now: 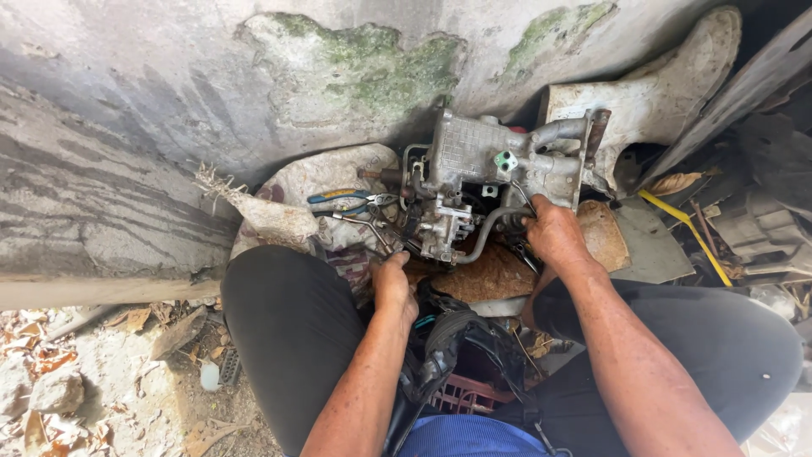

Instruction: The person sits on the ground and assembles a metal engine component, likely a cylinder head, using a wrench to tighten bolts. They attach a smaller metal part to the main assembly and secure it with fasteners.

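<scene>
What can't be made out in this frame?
- Head view: right hand covers its own fingertips; its grip on the curved pipe is unclear.
- Left hand closes over something hidden by its fingers.
- Underside of the metal assembly is shadowed.
- Pliers jaws lost among tools.

Two hands (393, 283) (554, 230), one metal engine part (499, 161), one blue-handled pliers (347, 200), one white boot (668, 85).

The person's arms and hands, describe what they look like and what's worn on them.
Both forearms are bare, with no sleeves in view. The left hand and right hand wear no gloves, and no watch, ring or bracelet shows. Both hands look smudged with dark grime, as from greasy work. The legs beside the arms are in dark trousers.
</scene>
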